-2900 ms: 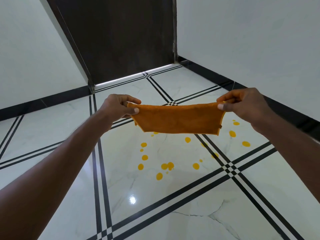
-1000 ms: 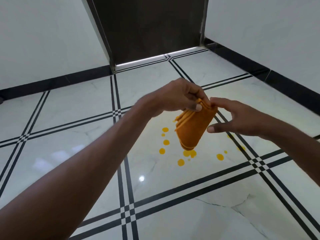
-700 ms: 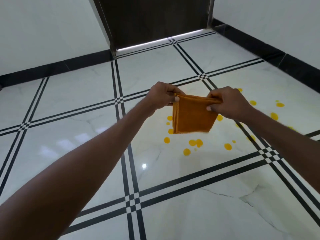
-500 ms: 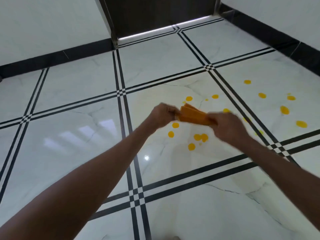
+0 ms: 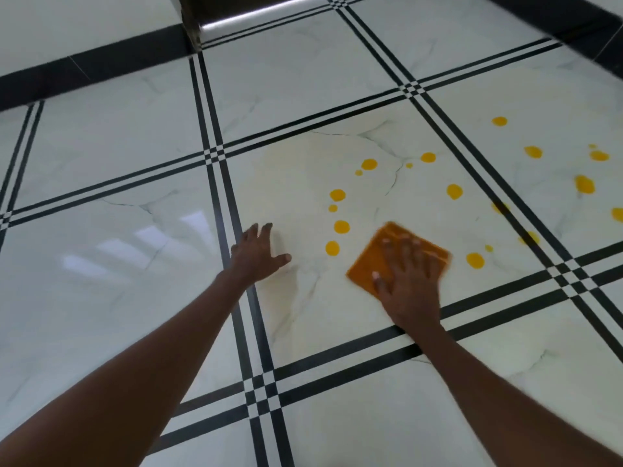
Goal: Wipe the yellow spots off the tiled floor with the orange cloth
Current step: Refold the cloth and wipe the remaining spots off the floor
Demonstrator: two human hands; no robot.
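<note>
White marble tiled floor (image 5: pixel 101 264) crossed by black stripes: I have my right hand (image 5: pixel 409 284) flat on the folded orange cloth (image 5: pixel 367 267), fingers (image 5: pixel 404 251) straight and spread, pressing it down at about 4 o'clock in view. My left hand (image 5: pixel 258 254) rests open on bare tile at 9 o'clock of the cloth, holding nothing. Yellow spots (image 5: pixel 341 226) lie from 11 to 3 o'clock of it. Wiping looks just begun; next, I judge, a firm sweep toward 12 o'clock.

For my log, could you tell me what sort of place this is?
Probably an indoor room or hallway: glossy marble-look tiled floor with black inlay stripes, a black skirting along the wall.
</note>
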